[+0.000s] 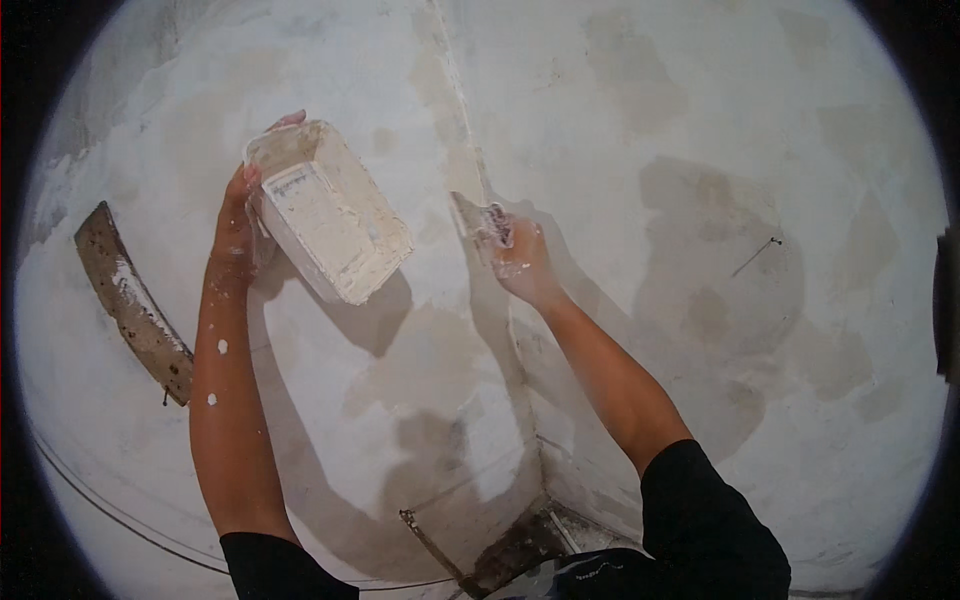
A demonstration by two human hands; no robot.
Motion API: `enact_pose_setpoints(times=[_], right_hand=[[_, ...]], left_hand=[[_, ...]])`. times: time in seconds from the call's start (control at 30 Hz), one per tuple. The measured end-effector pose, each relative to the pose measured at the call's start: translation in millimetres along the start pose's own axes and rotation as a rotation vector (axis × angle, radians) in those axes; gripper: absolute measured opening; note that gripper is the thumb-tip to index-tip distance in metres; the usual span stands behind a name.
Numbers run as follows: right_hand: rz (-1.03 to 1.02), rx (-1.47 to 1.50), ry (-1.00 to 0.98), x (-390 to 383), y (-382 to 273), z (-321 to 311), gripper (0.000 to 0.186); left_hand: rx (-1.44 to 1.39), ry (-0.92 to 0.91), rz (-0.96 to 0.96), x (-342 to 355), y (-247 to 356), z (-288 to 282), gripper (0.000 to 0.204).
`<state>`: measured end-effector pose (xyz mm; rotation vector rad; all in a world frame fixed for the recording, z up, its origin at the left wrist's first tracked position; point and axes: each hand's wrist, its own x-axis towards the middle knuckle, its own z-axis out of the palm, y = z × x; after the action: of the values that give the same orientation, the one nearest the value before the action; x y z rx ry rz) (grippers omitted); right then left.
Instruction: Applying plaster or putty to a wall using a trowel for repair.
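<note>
Left hand [241,208] holds rectangular tub [352,182], caked with off-white paste [318,222].

I have the tub [325,215] before the wall [390,80], right of the plank [128,295] and left of the scraper [468,222].

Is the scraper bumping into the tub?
Apart. The head view shows a strip of wall between the scraper in the right hand and the tub.

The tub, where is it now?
In the head view, the rectangular tub is upper left of centre, in the left hand, with the putty knife to its right.
</note>
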<state>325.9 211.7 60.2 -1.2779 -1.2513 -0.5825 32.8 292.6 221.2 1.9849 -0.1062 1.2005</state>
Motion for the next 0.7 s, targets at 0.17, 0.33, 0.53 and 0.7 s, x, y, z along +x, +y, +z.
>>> enact_pose_setpoints(times=[0.17, 0.33, 0.53, 0.7], right_hand=[[0.103, -0.102, 0.103, 13, 44, 13, 0.027], [0.029, -0.164, 0.263, 43, 43, 31, 0.027], [0.231, -0.254, 0.124, 60, 13, 34, 0.025], [-0.037, -0.081, 0.218, 21, -1, 57, 0.024]], left_hand=[[0.040, 0.014, 0.033, -34, 10, 17, 0.093], [0.062, 0.087, 0.034, -85, -3, 31, 0.098], [-0.019, 0.265, 0.001, -147, -24, 38, 0.095], [-0.140, 0.337, -0.065, -167, -44, 47, 0.091]])
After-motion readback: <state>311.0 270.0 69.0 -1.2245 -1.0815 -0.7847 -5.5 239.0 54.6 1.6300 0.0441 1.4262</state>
